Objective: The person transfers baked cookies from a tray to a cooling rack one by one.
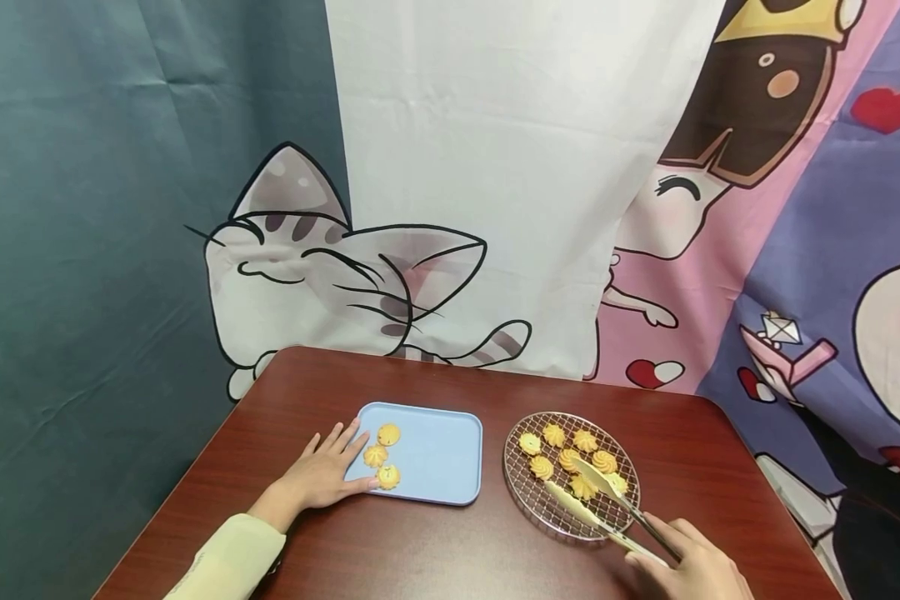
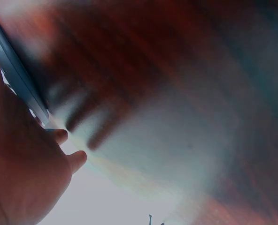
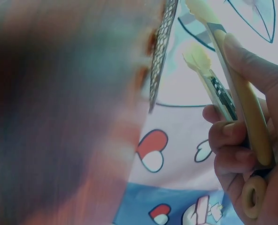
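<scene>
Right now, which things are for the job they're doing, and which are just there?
Seems part of the job:
- tongs, held in the right hand
- round wire rack with cookies
- blue tray with three more cookies, left hand at its edge

Just there:
- hanging cloth
- smiling cartoon cat

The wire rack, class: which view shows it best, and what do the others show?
The head view shows the wire rack best: seen from above, nearly its whole round outline appears, though cookies and tongs cover parts. The right wrist view catches only a thin, edge-on strip; the left wrist view shows none.
</scene>
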Demonstrator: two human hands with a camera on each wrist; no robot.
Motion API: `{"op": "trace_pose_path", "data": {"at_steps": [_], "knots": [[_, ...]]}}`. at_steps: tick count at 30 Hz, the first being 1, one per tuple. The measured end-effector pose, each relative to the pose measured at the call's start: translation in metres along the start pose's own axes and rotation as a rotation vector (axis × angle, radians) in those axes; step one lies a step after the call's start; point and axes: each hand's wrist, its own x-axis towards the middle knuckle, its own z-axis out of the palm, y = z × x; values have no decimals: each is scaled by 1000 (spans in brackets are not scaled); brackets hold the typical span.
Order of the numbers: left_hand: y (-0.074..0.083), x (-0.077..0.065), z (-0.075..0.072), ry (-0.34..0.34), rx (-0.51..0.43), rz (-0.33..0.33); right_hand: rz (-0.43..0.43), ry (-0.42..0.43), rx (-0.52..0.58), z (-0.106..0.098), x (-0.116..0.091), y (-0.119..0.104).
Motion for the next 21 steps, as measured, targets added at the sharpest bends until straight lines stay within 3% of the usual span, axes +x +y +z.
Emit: {"op": "trace_pose_path", "data": {"at_steps": [8, 14, 21], "knots": [[5, -1, -8, -27, 4, -6, -92, 111, 38, 7, 9, -18], [6, -1, -7, -8, 6, 4, -188, 222, 73, 14, 17, -31], [3, -1, -2, 26, -14, 32, -272, 229, 71, 21, 31, -47]]}}
